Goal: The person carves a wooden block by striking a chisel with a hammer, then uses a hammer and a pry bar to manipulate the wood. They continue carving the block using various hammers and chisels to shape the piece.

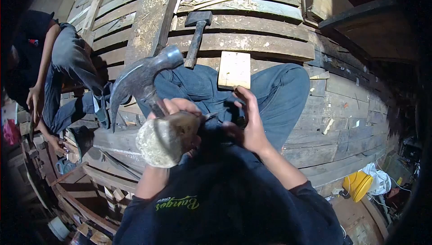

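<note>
My left hand (184, 106) is closed round a claw hammer (140, 76) and a short wooden piece with a rough, pale round end (157, 143). The hammer head rises above the hand, claw to the left; the wooden piece covers part of the handle. A thin dark tip (210, 115) sticks out to the right of these fingers. My right hand (251, 125) has its fingers curved and apart, with nothing visible between them. Its index fingertip is by the lower edge of a pale rectangular wooden block (234, 68), between my knees. Shadow hides part of the thumb.
A sledge-type hammer (195, 38) lies on the slatted planks (252, 42) ahead, among wood shavings and offcuts. Another person (67, 65) sits at the left. A yellow container (357, 185) stands at the lower right, beside a white plastic bag (377, 178).
</note>
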Demonstrator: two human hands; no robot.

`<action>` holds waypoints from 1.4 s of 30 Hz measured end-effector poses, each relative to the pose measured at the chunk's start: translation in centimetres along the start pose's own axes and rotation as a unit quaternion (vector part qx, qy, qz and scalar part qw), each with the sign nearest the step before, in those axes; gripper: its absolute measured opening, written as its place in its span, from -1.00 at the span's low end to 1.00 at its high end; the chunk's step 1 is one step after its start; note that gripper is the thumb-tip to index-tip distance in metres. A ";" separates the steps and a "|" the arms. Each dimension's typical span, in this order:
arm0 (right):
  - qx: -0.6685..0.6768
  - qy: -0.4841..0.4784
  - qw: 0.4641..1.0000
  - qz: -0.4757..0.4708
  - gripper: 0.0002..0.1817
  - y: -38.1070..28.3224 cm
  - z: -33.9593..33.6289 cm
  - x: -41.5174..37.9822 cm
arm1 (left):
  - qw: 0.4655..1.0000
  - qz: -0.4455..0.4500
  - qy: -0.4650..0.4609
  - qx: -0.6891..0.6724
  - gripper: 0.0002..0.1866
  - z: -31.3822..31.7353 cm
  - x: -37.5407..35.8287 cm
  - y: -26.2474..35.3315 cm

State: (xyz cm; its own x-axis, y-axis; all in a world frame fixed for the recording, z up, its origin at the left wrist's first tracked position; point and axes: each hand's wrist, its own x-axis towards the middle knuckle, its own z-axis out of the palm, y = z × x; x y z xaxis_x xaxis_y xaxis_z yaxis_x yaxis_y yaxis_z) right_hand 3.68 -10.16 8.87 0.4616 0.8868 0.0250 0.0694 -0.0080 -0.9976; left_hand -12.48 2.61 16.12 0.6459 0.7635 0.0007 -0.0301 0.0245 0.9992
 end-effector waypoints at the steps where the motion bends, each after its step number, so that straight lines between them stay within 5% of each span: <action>1: -0.002 -0.001 1.000 0.000 -0.12 -2.1 -0.8 0.6 | 1.000 0.000 0.001 -0.002 -0.53 0.3 0.3 -0.1; 3: -0.092 -0.186 0.960 -0.186 -0.02 -5.4 -2.2 2.1 | 0.985 -0.016 -0.071 -0.156 -0.56 1.0 1.0 -0.3; 5: -0.043 -0.196 0.966 -0.162 -0.02 -5.9 -1.7 3.0 | 0.962 -0.054 -0.087 -0.253 -0.63 2.0 1.4 0.1; 7: 0.004 -0.196 0.979 -0.058 -0.11 -7.2 -1.6 3.8 | 0.984 -0.082 -0.092 -0.127 -0.59 2.8 1.9 2.0; 9: 0.001 -0.231 0.967 -0.110 -0.21 -4.6 -2.1 5.0 | 0.986 -0.022 -0.164 -0.001 -0.58 1.0 1.4 2.0; 11: 0.005 -0.082 0.992 -0.094 -0.54 -3.3 -2.4 4.2 | 0.988 -0.003 -0.107 -0.108 -0.58 1.0 1.2 2.9; 13: -0.019 -0.062 0.991 -0.121 -0.41 -3.0 -3.4 4.2 | 0.984 -0.023 -0.049 -0.170 -0.69 0.0 0.3 2.4; 14: -0.142 -0.066 0.969 -0.190 -0.36 -3.2 -4.6 4.4 | 0.986 -0.029 -0.041 -0.161 -0.73 -0.9 0.1 2.4; 15: 0.036 -0.027 0.981 -0.186 -0.42 -3.1 -4.0 4.8 | 0.987 -0.035 -0.034 -0.152 -0.75 -1.5 -0.1 2.5; 17: 0.122 0.001 0.967 -0.223 -0.57 -3.8 -2.5 5.3 | 0.987 -0.024 -0.013 -0.158 -0.73 -2.0 -0.4 2.0; 19: 0.021 -0.076 0.941 -0.328 -0.75 -2.9 -2.1 6.7 | 0.993 -0.028 -0.004 -0.117 -0.71 -2.7 -0.9 1.1; 21: 0.003 -0.115 0.936 -0.332 -0.79 -1.7 -1.1 7.7 | 0.991 -0.065 0.025 -0.117 -0.71 -2.6 -1.8 1.3; 23: 0.005 -0.111 0.939 -0.325 -0.79 1.1 -0.7 8.6 | 0.985 -0.142 0.043 -0.088 -0.73 -2.8 -2.4 1.6; 32: -0.029 -0.072 0.941 -0.330 -0.79 4.7 -0.6 7.7 | 0.981 -0.178 0.016 -0.069 -0.59 -2.1 -3.5 0.3; 35: -0.034 -0.094 0.944 -0.314 -0.80 6.1 -1.3 7.5 | 0.996 -0.065 -0.010 0.066 -0.57 -2.1 -3.7 -0.2; 36: -0.035 -0.099 0.945 -0.310 -0.81 5.8 -1.4 7.7 | 0.981 -0.122 -0.028 0.151 -0.64 -2.4 -4.4 0.5; 37: -0.033 -0.094 0.946 -0.308 -0.81 5.8 -1.5 8.2 | 0.963 -0.019 -0.112 0.243 -0.72 -2.9 -3.9 -0.1; 42: -0.003 -0.064 0.966 -0.252 -0.76 5.2 -1.9 9.7 | 0.939 0.074 -0.164 0.294 -0.82 -1.3 -2.4 1.9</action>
State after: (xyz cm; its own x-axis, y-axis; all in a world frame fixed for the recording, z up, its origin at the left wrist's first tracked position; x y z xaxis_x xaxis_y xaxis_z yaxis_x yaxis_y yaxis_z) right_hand 10.17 -2.51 4.01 0.2540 0.8289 0.4985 0.2624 0.4370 -0.8603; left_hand -15.08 1.64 17.93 0.8712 0.4876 0.0569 0.2253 -0.5000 0.8362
